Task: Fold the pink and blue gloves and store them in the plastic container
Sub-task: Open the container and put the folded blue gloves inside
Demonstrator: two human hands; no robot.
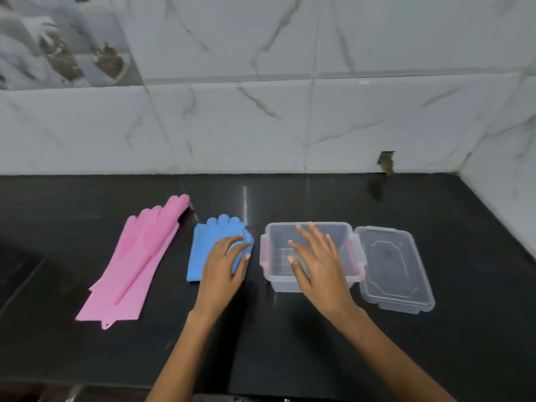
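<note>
The folded blue gloves (207,246) lie on the black counter, fingers pointing to the wall. My left hand (224,264) rests on their right half with its fingers curled round the right edge. The pink gloves (136,262) lie unfolded and stretched out flat to the left. A clear plastic container (272,274) with pink clips stands open and empty to the right of the blue gloves. My right hand (317,262) hovers over its opening with fingers spread and holds nothing.
The container's clear lid (394,268) lies flat on the counter just right of the container. The black counter (290,343) meets a marble-tiled wall (261,126) at the back and on the right. A small hole in the tile sits at the back right.
</note>
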